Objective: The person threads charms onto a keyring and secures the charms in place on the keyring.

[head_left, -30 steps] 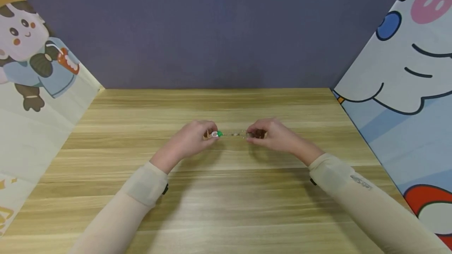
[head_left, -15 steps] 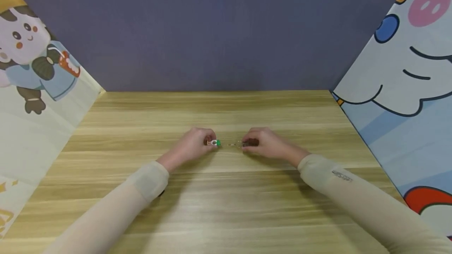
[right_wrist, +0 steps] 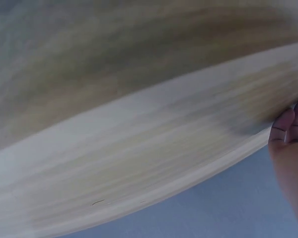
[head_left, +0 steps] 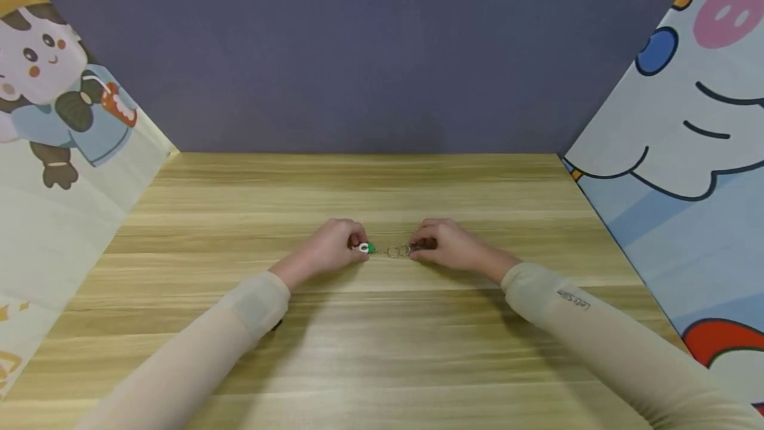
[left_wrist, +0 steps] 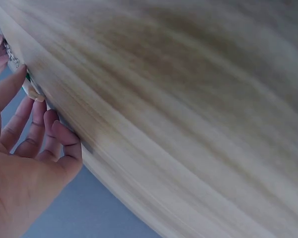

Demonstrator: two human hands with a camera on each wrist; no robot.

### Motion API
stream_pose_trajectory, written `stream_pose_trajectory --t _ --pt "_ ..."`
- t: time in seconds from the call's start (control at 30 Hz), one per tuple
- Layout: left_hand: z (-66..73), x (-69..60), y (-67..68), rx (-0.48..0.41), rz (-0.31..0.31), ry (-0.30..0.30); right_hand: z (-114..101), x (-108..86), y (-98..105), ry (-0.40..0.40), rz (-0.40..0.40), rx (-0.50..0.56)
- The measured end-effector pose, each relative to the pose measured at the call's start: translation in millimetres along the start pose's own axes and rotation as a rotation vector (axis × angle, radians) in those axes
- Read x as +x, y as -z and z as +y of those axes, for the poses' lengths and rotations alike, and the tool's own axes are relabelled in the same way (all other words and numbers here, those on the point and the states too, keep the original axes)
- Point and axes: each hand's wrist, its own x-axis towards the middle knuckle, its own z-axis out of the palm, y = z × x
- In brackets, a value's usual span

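A keychain stretches between my two hands above the middle of the table in the head view. Its charm (head_left: 365,247), white and green with a tan end in the left wrist view, is pinched between the thumb and fingers of my left hand (head_left: 333,244). From the green part a thin chain runs right to a metal ring (head_left: 392,252). My right hand (head_left: 446,244) pinches the metal end beside that ring; its fingers hide most of that end. The right wrist view catches only part of the right hand (right_wrist: 290,133) at its edge.
A wood-grain table (head_left: 382,350) lies beneath both hands. A dark blue-grey panel (head_left: 370,52) stands along its back edge. Cartoon-printed panels flank it on the left (head_left: 65,231) and right (head_left: 650,151).
Both hands have come slightly nearer to me and closer together. The taut line between them has shortened, and the round ring shows more clearly. Both hands still hold the keychain.
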Motion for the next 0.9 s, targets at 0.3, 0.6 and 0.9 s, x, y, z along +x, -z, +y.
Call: stream_pose_trajectory --t 0.3,0.6,0.9 --pt "-1.2 0.3 0.1 0.002 -0.005 0.016 6 1.6 1 -0.016 -0.017 0.012" --pt "-0.3 1.7 -0.5 -0.003 -0.007 0.020 8 1.7 2 -0.012 -0.024 0.020" --pt "9.2 -4.3 24.9 0.098 0.058 0.039 -3 4.5 31 -0.125 0.053 -0.044"
